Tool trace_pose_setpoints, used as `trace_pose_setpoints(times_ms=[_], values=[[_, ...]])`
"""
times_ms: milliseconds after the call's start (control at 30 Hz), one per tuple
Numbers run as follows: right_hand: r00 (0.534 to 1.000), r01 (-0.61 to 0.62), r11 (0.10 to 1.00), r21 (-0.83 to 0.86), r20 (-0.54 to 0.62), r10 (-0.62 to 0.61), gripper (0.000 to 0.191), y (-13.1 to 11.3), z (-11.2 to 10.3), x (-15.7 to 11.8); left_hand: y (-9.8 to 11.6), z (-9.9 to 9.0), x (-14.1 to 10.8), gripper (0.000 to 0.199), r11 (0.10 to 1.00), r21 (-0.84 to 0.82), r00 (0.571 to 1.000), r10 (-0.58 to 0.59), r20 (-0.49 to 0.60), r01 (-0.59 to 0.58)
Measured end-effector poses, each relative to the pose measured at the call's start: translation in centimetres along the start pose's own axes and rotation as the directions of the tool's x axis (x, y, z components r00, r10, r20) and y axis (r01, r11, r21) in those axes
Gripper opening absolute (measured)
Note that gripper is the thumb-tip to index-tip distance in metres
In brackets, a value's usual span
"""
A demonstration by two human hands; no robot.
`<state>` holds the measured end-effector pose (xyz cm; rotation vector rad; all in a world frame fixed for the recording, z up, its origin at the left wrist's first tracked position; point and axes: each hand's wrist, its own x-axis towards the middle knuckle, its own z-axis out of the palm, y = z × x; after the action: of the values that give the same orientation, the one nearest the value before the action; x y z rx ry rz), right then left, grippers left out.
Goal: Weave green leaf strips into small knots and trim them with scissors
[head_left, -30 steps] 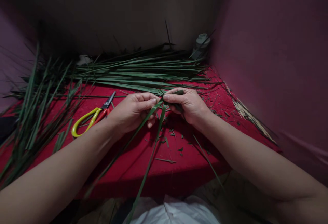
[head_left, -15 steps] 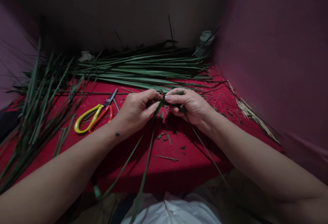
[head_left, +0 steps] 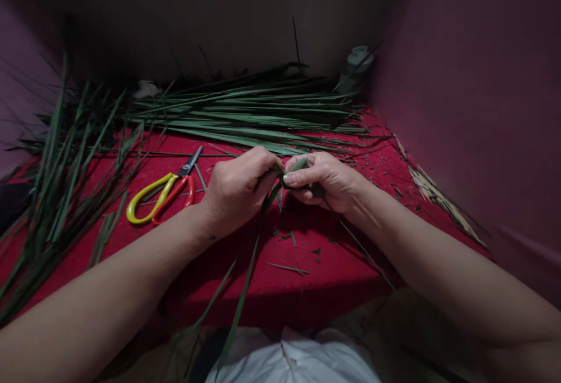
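Observation:
Between my hands is a small piece of folded green leaf strips [head_left: 299,165], with long loose ends hanging toward my lap. My left hand [head_left: 245,187] pinches the strips near their crossing, its fingertips partly hidden behind the knuckles. On the other side my right hand [head_left: 322,177] grips the folded part, thumb pressed on top and fingers curled below. One long strip [head_left: 245,289] trails down from under my left hand past the table edge. To the left of my left wrist lie scissors [head_left: 175,187] with one yellow and one red handle, blades pointing away.
A bundle of long green leaves [head_left: 245,114] lies across the back of the red cloth [head_left: 245,269]. More leaves [head_left: 56,196] pile up at the left. A pale-lidded container [head_left: 357,64] stands at the back right, and thin pale sticks [head_left: 438,199] lie along the right edge.
My left hand has rolled over slightly, its knuckles now higher and closer to my right hand. The leaf end over my right thumb points more upward. The view has shifted a little.

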<state>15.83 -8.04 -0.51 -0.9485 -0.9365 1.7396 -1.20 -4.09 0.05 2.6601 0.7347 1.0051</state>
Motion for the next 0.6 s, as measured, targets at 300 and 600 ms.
trace_pose_setpoints(times_ms=[300,600], values=[[0.995,-0.076,0.993,-0.091,-0.065,0.070,0.022,-0.6,0.2,-0.4,-0.9,-0.3,-0.2,0.014,0.990,0.114,0.997,0.077,0.012,-0.078],[1.000,0.000,0.979,-0.203,-0.003,-0.001,0.018,-0.5,0.3,-0.5,-2.2,-3.3,0.9,0.015,0.959,0.277,0.952,0.030,-0.305,0.059]])
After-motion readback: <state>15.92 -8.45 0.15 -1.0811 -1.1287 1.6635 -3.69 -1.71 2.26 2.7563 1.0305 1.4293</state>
